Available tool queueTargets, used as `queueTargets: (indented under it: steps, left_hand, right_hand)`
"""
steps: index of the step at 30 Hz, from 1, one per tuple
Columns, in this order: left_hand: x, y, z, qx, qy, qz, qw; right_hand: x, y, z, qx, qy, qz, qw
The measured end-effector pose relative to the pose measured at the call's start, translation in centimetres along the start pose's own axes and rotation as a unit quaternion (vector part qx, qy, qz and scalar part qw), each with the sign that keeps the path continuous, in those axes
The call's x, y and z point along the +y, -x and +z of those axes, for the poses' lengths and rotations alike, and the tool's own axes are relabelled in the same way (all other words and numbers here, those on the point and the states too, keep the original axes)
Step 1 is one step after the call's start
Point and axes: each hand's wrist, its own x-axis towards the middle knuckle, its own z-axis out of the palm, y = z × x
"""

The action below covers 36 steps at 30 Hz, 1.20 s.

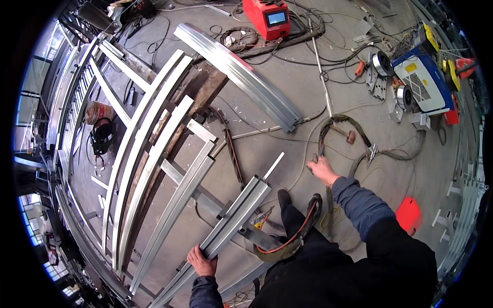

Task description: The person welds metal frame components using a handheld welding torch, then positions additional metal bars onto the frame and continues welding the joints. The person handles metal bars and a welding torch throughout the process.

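We clamp left hand fingers on one long steel channel; right hand fingers close on one welding torch right of it; one red welder stands beyond.

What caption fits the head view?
Left hand grips a metal channel; right hand holds a cable.

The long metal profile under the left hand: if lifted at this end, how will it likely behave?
The metal profile looks rigid, so probably no flopping. It is long and the left hand grips one end, so it may feel end-heavy. Its flat-sided section seems unlikely to roll.
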Motion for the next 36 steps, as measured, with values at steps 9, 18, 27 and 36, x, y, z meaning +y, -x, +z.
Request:
queueTargets:
  steps: [9, 18, 27, 36]
  left_hand:
    - [0.3, -0.3, -0.1, -0.008, 0.002, -0.002, 1.0]
    - [-0.1, 0.3, 0.7, 0.007, -0.008, 0.005, 1.0]
    - [-0.2, 0.2, 0.8, 0.012, -0.007, 0.015, 1.0]
    - [-0.2, 0.0, 0.8, 0.014, -0.012, 0.013, 1.0]
  right_hand:
    - [-2.8, -0.3, 9.4, -0.199, -0.595, 0.083, 0.774]
    - [-5.1, -1.7, 15.1, -0.162, -0.663, 0.104, 0.723]
    - [-2.2, -5.0, 18.7, -0.131, -0.7, 0.115, 0.692]
    - [-8.1, -4.6, 23.6, -0.188, -0.704, 0.133, 0.672]
